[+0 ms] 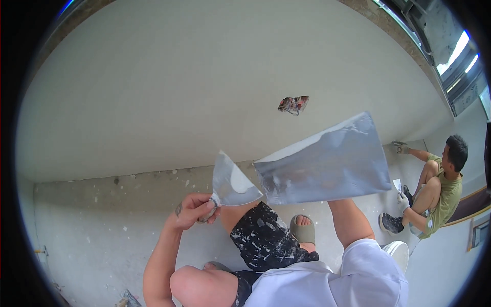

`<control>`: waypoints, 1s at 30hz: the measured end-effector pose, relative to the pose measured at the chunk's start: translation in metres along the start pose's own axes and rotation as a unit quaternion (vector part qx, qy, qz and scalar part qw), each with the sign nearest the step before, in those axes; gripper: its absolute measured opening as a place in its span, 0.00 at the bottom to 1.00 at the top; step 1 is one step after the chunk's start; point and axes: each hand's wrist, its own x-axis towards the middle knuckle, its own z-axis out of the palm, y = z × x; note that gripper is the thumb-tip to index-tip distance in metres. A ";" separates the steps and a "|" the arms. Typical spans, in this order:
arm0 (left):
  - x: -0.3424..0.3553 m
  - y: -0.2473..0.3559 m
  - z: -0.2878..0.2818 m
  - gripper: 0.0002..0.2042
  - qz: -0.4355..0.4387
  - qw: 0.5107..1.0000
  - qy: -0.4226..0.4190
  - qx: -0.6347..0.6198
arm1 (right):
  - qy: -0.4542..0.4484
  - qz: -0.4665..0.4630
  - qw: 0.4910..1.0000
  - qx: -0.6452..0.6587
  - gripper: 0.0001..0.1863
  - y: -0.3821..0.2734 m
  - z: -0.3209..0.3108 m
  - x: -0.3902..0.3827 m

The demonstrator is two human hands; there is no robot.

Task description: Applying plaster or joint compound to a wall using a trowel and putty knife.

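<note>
My left hand (200, 209) is closed round the handle of a small triangular putty knife (232, 181). White putty sits on the knife's blade, which points up beside the wide metal plastering blade (325, 163). This larger blade is held aloft at the end of my right forearm (350, 220), a strip of white putty along its upper edge. My right hand itself is hidden behind the sheet. Both blades are in front of the pale wall (153, 92), with a small gap between them and neither visibly pressed on it.
A ragged hole with wires (293, 105) opens in the wall. To the right squats a co-worker (442, 189) in gloves, one hand at the wall's base, the other with a small scraper (397, 185). A white bucket (398, 253) stands beside me on the speckled concrete floor (117, 220).
</note>
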 end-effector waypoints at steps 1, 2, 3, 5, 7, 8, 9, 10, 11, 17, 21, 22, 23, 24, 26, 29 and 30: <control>0.013 0.010 0.008 0.15 0.004 1.000 -0.002 0.008 | -0.088 -0.037 0.995 -0.038 0.10 -0.002 -0.003 0.004; 0.024 0.020 0.017 0.15 -0.015 1.000 -0.018 0.020 | -0.173 -0.074 0.979 -0.075 0.10 -0.004 -0.006 0.008; 0.036 0.028 0.024 0.14 -0.036 0.998 -0.043 0.033 | -0.247 -0.112 0.955 -0.120 0.11 -0.008 -0.012 0.008; 0.045 0.036 0.037 0.14 0.000 0.997 -0.078 0.009 | -0.305 -0.158 0.924 -0.169 0.12 -0.008 -0.026 0.007; 0.042 0.036 0.041 0.14 0.025 0.993 -0.113 -0.016 | -0.213 0.144 0.907 -0.334 0.15 0.010 -0.042 0.009; 0.036 0.034 0.037 0.17 0.031 0.996 -0.082 -0.018 | -0.198 0.138 0.912 -0.332 0.15 0.019 -0.058 0.000; 0.029 0.033 0.031 0.19 0.043 0.998 -0.041 -0.019 | -0.113 0.082 0.954 -0.267 0.20 0.031 -0.073 -0.012; 0.025 0.029 0.028 0.19 0.041 0.998 -0.045 -0.014 | -0.027 0.030 0.980 -0.195 0.29 0.034 -0.080 -0.024; 0.022 0.023 0.024 0.19 0.044 0.998 -0.033 0.005 | -0.024 0.027 0.981 -0.193 0.29 0.036 -0.086 -0.033; 0.029 0.012 0.019 0.14 -0.007 0.999 -0.041 0.019 | 0.005 0.042 0.979 -0.198 0.21 0.040 -0.113 -0.005; 0.028 0.012 0.012 0.13 -0.034 0.997 -0.036 0.061 | 0.065 -0.033 0.974 -0.214 0.16 0.044 -0.115 0.052; 0.028 0.013 0.014 0.13 -0.039 0.997 -0.033 0.061 | 0.061 -0.032 0.982 -0.178 0.15 0.046 -0.114 0.061; 0.027 0.015 0.016 0.13 -0.029 0.998 -0.027 0.055 | 0.060 -0.028 0.983 -0.174 0.15 0.047 -0.112 0.067; 0.028 0.015 0.016 0.13 -0.018 0.999 -0.023 0.045 | 0.053 -0.020 0.986 -0.157 0.16 0.045 -0.107 0.072; 0.028 0.013 0.013 0.13 -0.019 0.999 -0.020 0.043 | 0.047 -0.011 0.989 -0.139 0.16 0.041 -0.098 0.079; 0.030 0.012 0.020 0.12 -0.021 0.999 -0.016 0.045 | 0.034 -0.034 0.989 -0.142 0.15 0.041 -0.096 0.088; 0.031 0.012 0.022 0.12 -0.020 0.999 -0.014 0.046 | 0.020 -0.030 0.990 -0.138 0.14 0.042 -0.098 0.093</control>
